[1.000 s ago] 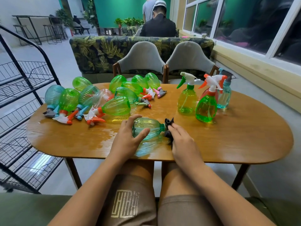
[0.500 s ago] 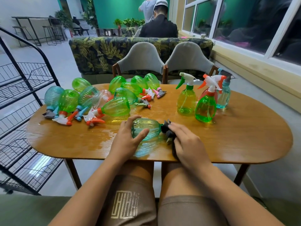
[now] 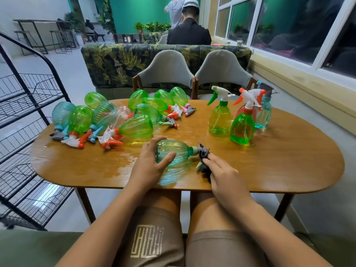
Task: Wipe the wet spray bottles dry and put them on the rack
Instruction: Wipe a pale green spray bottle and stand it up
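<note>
Left hand (image 3: 149,163) curls round the lying bottle (image 3: 178,151); right hand (image 3: 226,177), nearly flat, presses the cloth (image 3: 203,169).

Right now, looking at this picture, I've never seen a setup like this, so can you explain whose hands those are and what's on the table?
No machine here: a person wears a camera on the head, so the one picture looks down at their own hands and knees. The left hand grips a bottle lying on its side on the wet-looking wooden table. The right hand lays its fingers on that bottle's dark spray head, with something dark beneath, perhaps a cloth; whether it grips, I cannot tell. A heap of bottles lies further left; upright bottles stand to the right. A black wire rack stands left of the table.
</note>
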